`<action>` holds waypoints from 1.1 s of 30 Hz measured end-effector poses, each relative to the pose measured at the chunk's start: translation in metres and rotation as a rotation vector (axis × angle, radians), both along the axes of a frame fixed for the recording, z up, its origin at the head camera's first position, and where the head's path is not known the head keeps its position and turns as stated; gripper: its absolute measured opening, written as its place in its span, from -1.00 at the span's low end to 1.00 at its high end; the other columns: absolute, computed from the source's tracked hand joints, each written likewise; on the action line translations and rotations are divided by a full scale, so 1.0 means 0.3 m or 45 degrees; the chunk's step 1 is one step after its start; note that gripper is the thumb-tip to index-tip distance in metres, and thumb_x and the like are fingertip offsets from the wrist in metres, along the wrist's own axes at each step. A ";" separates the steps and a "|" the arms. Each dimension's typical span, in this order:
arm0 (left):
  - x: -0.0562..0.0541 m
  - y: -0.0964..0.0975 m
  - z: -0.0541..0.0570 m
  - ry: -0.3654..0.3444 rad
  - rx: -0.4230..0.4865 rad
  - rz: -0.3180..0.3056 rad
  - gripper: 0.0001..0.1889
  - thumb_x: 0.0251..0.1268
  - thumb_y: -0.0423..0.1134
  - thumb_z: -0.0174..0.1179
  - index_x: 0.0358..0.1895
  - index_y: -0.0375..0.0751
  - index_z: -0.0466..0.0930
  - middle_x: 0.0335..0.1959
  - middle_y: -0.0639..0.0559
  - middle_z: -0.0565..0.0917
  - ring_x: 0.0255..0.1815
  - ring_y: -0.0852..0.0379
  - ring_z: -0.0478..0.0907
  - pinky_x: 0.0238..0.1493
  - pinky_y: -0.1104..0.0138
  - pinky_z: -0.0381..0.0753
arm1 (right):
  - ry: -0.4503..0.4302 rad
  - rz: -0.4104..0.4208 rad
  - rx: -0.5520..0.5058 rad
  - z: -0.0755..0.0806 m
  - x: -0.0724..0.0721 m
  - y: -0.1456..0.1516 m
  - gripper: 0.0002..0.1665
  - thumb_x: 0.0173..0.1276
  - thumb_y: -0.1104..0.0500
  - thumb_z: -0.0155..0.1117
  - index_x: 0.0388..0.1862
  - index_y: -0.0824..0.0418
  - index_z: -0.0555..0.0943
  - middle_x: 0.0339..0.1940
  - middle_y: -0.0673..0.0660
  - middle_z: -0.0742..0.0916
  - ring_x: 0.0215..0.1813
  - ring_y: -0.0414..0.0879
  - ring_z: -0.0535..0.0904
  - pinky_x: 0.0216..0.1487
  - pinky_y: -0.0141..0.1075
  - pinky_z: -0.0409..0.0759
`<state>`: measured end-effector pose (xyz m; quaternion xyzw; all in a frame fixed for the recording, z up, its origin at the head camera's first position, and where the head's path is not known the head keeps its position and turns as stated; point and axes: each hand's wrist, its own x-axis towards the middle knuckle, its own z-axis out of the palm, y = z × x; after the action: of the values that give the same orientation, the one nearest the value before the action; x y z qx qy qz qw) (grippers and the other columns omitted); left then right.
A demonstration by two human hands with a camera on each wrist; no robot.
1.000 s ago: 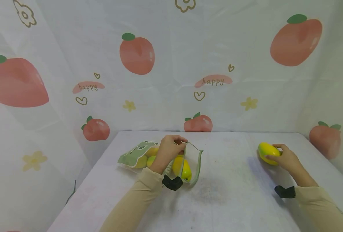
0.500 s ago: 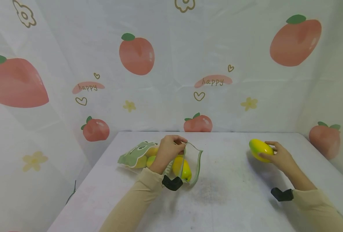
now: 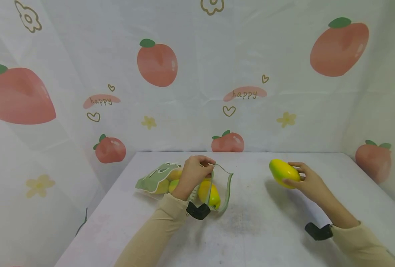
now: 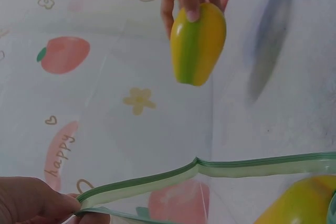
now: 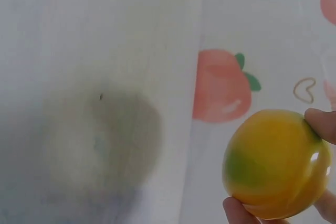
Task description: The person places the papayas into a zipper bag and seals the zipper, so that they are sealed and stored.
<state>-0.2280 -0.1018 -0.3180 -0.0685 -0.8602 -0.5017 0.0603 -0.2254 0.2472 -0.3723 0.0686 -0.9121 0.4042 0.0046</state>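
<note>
My left hand (image 3: 195,174) pinches the rim of a clear zip bag with green edging (image 3: 229,189), and its mouth gapes toward the right. The bag lies on its side with several yellow-green fruits inside; a mango (image 3: 204,193) sits nearest the opening. My right hand (image 3: 312,183) grips another yellow and green mango (image 3: 284,173) by one end, raised above the table to the right of the bag. In the left wrist view this mango (image 4: 198,45) hangs beyond the open bag rim (image 4: 197,166). Fingertips and thumb hold the mango (image 5: 275,163) in the right wrist view.
The white table (image 3: 251,237) runs back to a hanging cloth (image 3: 197,122) printed with peaches, flowers and hearts. More of this cloth stands at the left and right sides. A thin dark cord (image 3: 82,224) shows by the left table edge.
My right hand has carried the mango leftward, closer to the bag, and lifted it a little. The left hand and the bag have stayed in place.
</note>
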 end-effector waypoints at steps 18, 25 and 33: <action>0.002 0.000 0.000 -0.005 0.006 -0.010 -0.83 0.15 -0.42 0.17 -0.27 -0.24 0.74 -0.46 -0.05 0.63 -0.58 0.19 0.59 -0.37 0.38 0.72 | 0.110 0.101 -0.032 0.033 0.083 -0.149 -0.15 0.24 -0.09 0.36 0.41 0.19 0.28 0.34 0.46 0.39 0.19 0.46 0.45 -0.07 0.08 0.67; 0.004 0.001 0.001 -0.010 0.006 -0.009 -0.83 0.15 -0.42 0.17 -0.26 -0.24 0.74 -0.46 -0.05 0.62 -0.56 0.18 0.59 -0.36 0.37 0.72 | 0.118 0.169 -0.101 0.047 0.113 -0.196 -0.18 0.22 -0.06 0.39 0.39 0.15 0.31 0.34 0.40 0.41 0.21 0.42 0.46 -0.08 -0.03 0.71; 0.005 0.003 0.003 0.000 0.010 -0.008 -0.83 0.15 -0.41 0.17 -0.26 -0.24 0.74 -0.46 -0.05 0.63 -0.56 0.17 0.58 -0.37 0.37 0.72 | 0.117 0.249 -0.172 0.040 0.131 -0.241 -0.22 0.19 0.00 0.43 0.35 0.12 0.36 0.34 0.36 0.44 0.20 0.33 0.50 -0.08 -0.10 0.71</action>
<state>-0.2264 -0.1009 -0.3172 -0.0711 -0.8579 -0.5054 0.0590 -0.1862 0.1748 -0.3603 0.1751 -0.8706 0.4597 0.0115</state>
